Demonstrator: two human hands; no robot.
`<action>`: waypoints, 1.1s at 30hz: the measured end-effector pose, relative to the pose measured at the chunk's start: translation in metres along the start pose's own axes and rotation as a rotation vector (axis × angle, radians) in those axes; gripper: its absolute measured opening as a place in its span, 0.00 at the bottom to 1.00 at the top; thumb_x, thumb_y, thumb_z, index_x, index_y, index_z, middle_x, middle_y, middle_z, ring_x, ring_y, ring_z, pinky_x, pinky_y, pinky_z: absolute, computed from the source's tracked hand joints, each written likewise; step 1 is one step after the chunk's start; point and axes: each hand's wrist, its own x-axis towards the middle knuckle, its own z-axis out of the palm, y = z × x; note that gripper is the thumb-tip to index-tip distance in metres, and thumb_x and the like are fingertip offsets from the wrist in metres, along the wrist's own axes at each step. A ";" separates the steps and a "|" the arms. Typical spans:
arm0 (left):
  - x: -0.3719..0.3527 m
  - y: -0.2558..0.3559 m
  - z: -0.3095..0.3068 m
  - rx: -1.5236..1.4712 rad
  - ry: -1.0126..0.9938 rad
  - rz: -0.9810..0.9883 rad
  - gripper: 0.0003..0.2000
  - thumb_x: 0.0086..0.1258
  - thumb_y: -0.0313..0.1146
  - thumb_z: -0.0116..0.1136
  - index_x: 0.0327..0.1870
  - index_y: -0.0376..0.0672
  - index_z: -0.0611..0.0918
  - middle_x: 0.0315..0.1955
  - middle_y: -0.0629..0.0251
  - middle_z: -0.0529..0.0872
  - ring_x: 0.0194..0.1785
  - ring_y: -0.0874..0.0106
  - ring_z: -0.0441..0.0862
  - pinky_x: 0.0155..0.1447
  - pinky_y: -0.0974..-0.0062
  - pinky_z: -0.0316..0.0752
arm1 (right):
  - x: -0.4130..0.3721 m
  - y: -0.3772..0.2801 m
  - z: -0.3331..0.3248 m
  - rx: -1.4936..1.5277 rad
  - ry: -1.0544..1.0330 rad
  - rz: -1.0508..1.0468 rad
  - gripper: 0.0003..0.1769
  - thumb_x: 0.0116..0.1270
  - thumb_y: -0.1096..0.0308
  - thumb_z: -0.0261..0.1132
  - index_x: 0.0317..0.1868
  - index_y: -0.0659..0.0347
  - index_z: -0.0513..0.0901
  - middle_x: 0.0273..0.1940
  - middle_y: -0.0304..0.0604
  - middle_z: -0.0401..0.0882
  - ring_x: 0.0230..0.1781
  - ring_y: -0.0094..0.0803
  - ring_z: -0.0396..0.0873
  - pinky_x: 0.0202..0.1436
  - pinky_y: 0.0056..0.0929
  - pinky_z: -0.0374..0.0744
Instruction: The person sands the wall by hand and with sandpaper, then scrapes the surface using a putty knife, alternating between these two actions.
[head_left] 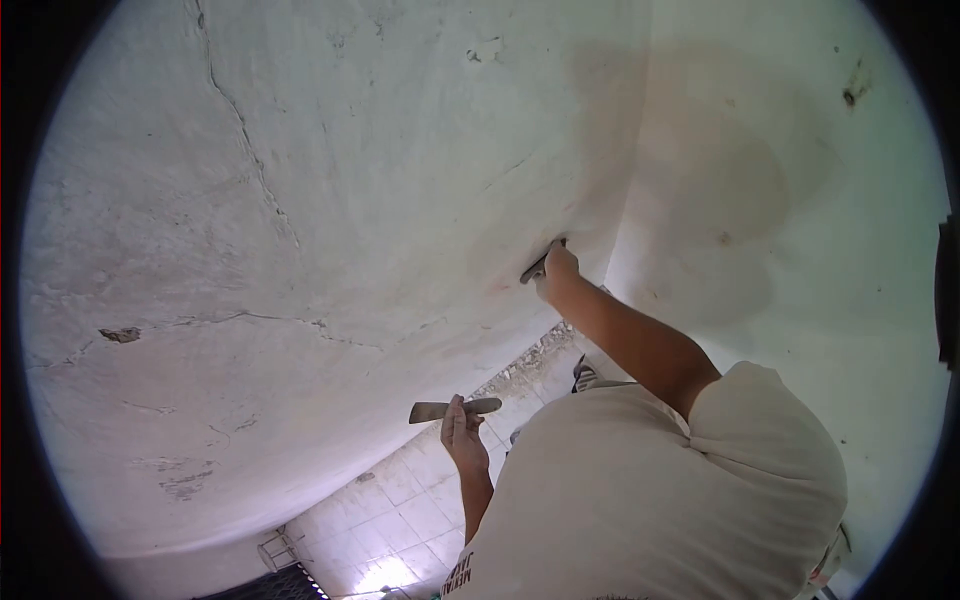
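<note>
My left hand (pixel 463 437) is closed round the handle of a putty knife (pixel 430 412), its blade pointing left, held in front of the wall above the floor. Further up and to the right, my right hand (pixel 560 270) grips a dark, flat-edged scraper (pixel 535 268). That tool lies against the plastered wall (pixel 380 220), close to the inside corner. Faint reddish patches show on the plaster beside it. My fingers hide most of the scraper's grip.
Long cracks (pixel 240 125) run across the wall, with a chipped hole (pixel 121 335) at the left. An adjoining wall (pixel 850 200) stands at my right. Crumbled debris (pixel 540 358) lies along the tiled floor (pixel 400 510). A dark slatted object (pixel 275 585) is at lower left.
</note>
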 end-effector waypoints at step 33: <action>-0.027 0.001 -0.002 -0.045 -0.105 -0.006 0.15 0.73 0.29 0.55 0.55 0.31 0.80 0.40 0.63 0.85 0.36 0.76 0.79 0.43 0.76 0.76 | -0.021 0.047 -0.029 -0.262 -0.030 -0.557 0.17 0.77 0.60 0.51 0.58 0.57 0.78 0.49 0.41 0.80 0.43 0.29 0.79 0.41 0.32 0.77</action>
